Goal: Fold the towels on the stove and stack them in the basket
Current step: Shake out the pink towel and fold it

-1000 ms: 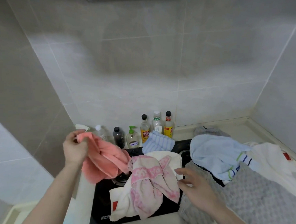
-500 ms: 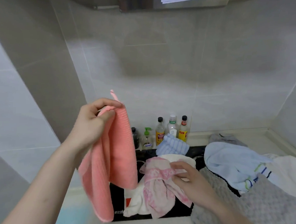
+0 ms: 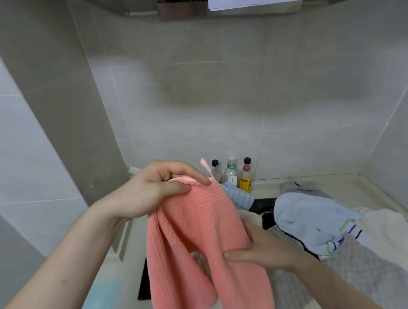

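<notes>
Coral-pink ribbed cloth towel (image 3: 198,237) is held hanging above black stove top (image 3: 143,285): top corner pinched by left hand (image 3: 150,192), right edge clamped between thumb and fingers of right hand (image 3: 257,248).

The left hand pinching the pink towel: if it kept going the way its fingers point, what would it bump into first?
Probably the bottles against the back wall: the left hand's fingers point rightward toward them, past the pink towel's top corner. Depth is hard to judge.

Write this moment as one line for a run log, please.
step: opening towel to fold | left hand: pinches top edge of pink towel | right hand: grips its right edge | other towels: unfolded on stove | basket: unseen
</notes>
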The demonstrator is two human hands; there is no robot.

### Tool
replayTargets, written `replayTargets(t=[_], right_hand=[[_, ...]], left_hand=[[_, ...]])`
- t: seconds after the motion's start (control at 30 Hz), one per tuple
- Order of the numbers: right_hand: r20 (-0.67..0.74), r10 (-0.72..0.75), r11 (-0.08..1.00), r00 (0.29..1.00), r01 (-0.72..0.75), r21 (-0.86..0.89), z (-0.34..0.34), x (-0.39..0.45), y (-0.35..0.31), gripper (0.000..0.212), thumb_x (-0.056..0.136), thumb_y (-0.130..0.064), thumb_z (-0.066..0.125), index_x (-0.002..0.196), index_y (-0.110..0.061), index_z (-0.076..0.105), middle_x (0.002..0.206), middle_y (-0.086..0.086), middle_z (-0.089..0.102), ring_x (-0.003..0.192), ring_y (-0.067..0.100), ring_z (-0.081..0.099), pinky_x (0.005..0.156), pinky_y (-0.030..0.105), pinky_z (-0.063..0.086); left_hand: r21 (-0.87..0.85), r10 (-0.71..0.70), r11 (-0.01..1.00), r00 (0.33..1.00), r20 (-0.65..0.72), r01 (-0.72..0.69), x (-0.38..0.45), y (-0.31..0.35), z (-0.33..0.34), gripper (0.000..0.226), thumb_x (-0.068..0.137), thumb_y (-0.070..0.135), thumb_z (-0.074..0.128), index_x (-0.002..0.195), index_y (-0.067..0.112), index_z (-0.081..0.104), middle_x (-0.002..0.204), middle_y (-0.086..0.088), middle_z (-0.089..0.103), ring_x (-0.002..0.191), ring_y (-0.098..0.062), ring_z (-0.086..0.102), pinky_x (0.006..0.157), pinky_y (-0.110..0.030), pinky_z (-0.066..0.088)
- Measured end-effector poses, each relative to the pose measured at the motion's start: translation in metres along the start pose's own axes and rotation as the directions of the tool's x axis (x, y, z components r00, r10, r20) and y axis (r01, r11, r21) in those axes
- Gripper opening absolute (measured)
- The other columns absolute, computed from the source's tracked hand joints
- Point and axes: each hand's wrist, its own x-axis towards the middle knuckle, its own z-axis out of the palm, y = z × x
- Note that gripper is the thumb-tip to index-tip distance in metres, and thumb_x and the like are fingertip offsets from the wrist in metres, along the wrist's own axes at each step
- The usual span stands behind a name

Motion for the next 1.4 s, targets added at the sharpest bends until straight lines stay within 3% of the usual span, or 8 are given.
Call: replayTargets(t=[0.1,0.2,0.3,0.5,0.9,1.13,1.2,1.4], right_hand=[[0.000,0.084,0.995,0.996,-0.084,-0.054,-0.008,-0.015,0.012,0.050,0.082,-0.047,0.081,0.125,-0.037,0.059,0.106,-0.028,0.067,0.093,-0.024,0.060,0.076,0.003,0.048],[-0.108,0.077,0.997,0.991,-0.077,0.003,-0.022,-0.025,0.029,0.018,0.084,-0.046,0.080,0.095,-0.033,0.073,0.089,-0.018,0.075,0.081,-0.006,0.070,0.075,0.021,0.056],[-0.130,0.034,0.999,0.991,-0.033,0.006,-0.041,-0.038,0.044,0.028,0.084,-0.044,0.078,0.071,-0.026,0.061,0.069,-0.015,0.058,0.068,0.005,0.058,0.069,0.028,0.042],[-0.064,-0.031,0.999,0.997,0.030,-0.023,-0.065,-0.067,0.058,0.029,0.083,-0.040,0.077,0.067,-0.028,0.056,0.076,-0.007,0.053,0.075,0.007,0.054,0.074,0.031,0.039],[-0.094,-0.201,0.978,0.975,0.204,0.030,-0.085,-0.119,0.066,0.029,0.077,-0.030,0.076,0.081,-0.006,0.059,0.081,0.015,0.060,0.077,0.013,0.055,0.071,0.036,0.041],[-0.084,-0.238,0.971,0.968,0.234,-0.054,-0.085,-0.144,0.073,0.047,0.071,-0.038,0.081,0.073,-0.007,0.045,0.071,0.007,0.044,0.068,0.012,0.046,0.066,0.037,0.037],[-0.018,-0.234,0.972,0.972,0.234,-0.017,-0.087,-0.152,0.072,0.041,0.074,-0.033,0.081,0.072,-0.011,0.046,0.069,-0.005,0.043,0.067,0.007,0.045,0.066,0.035,0.035],[0.134,-0.234,0.971,0.963,0.224,0.088,-0.105,-0.173,0.074,0.032,0.081,-0.015,0.081,0.067,-0.032,0.059,0.071,-0.019,0.057,0.072,0.001,0.054,0.070,0.019,0.040]], left_hand=[[0.012,-0.003,1.000,1.000,-0.001,0.003,0.002,0.000,0.004,0.031,0.087,0.000,0.056,0.107,0.013,0.077,0.114,0.000,0.076,0.115,-0.013,0.067,0.097,-0.016,0.045],[0.156,-0.038,0.987,0.999,-0.016,0.040,0.000,-0.006,0.002,0.042,0.089,-0.013,0.052,0.110,0.014,0.075,0.115,0.005,0.075,0.114,-0.010,0.067,0.099,-0.018,0.045],[0.329,-0.120,0.933,0.989,-0.092,0.144,-0.006,-0.020,-0.001,0.060,0.086,-0.019,0.047,0.110,0.029,0.075,0.114,0.017,0.073,0.113,-0.003,0.064,0.098,-0.018,0.044],[0.305,-0.405,0.869,0.914,-0.012,0.389,-0.013,-0.051,0.029,0.053,0.083,0.006,0.047,0.120,0.037,0.068,0.089,-0.002,0.075,0.079,-0.013,0.063,0.071,-0.028,0.045],[0.491,-0.693,0.674,0.704,0.158,0.553,-0.010,-0.035,0.140,0.058,0.070,0.034,0.071,0.126,0.043,0.059,0.096,0.013,0.076,0.086,-0.009,0.069,0.083,-0.033,0.055],[0.158,-0.498,0.866,0.848,0.180,0.475,-0.005,-0.029,0.254,0.031,0.090,0.020,0.065,0.119,0.033,0.067,0.115,0.017,0.069,0.109,-0.008,0.063,0.089,-0.020,0.050],[0.054,-0.522,0.850,0.822,0.227,0.524,-0.003,-0.036,0.278,0.030,0.090,0.024,0.056,0.117,0.029,0.069,0.118,0.008,0.070,0.113,-0.015,0.061,0.104,-0.030,0.046],[-0.353,-0.567,0.707,0.789,0.236,0.614,-0.003,-0.044,0.312,0.050,0.070,0.029,0.062,0.109,-0.002,0.064,0.107,-0.018,0.062,0.101,-0.028,0.054,0.094,-0.039,0.038]])
